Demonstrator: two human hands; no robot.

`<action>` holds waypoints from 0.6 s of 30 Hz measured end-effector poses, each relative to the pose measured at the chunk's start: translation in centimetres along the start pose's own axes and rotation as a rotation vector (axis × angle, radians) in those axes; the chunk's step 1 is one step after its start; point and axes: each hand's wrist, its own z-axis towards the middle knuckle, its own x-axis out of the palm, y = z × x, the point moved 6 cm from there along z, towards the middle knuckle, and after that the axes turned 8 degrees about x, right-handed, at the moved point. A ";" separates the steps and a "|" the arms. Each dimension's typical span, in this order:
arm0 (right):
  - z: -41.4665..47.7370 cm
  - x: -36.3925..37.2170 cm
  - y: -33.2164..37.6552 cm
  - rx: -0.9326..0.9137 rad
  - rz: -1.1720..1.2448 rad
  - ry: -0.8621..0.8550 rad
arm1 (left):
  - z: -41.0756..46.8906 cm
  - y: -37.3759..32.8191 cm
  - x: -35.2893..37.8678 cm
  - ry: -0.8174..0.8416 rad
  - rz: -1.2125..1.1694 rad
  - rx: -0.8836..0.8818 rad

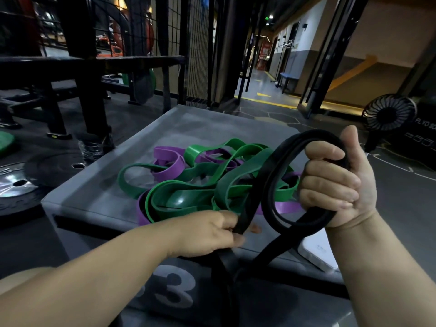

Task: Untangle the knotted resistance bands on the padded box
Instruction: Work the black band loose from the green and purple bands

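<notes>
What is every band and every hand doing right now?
padded box: carries the tangled pile.
black band: up off the box, coiled in loops.
left hand: pinches one black strand.
right hand: grips the black loops.
green bands: tangled, lying on the box.
purple bands: woven through the green, lying on the box.

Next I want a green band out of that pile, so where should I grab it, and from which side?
Probably the open green loop sticking out at the pile's left edge. Come from the left, low over the bare padded box. That curve lies flat and uncovered, while toward the middle the green strands weave with the purple band.
</notes>
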 end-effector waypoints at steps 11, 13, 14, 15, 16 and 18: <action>-1.0 0.8 2.2 -0.164 0.043 -0.033 | 0.4 2.5 2.5 0.103 0.031 -0.049; -1.1 0.5 2.3 -0.171 0.031 -0.053 | 0.6 2.3 3.3 0.063 -0.130 -0.046; -1.1 0.4 2.3 -0.172 0.022 -0.062 | 0.7 2.1 3.3 0.021 -0.201 -0.048; -1.0 0.3 2.2 -0.173 0.009 -0.068 | 0.9 2.2 3.3 -0.024 -0.259 -0.051; -1.0 0.2 2.2 -0.175 -0.002 -0.070 | 1.0 2.2 3.1 -0.061 -0.310 -0.039; -1.2 -0.1 2.3 -0.183 -0.007 -0.070 | 1.2 2.2 3.1 -0.088 -0.366 -0.044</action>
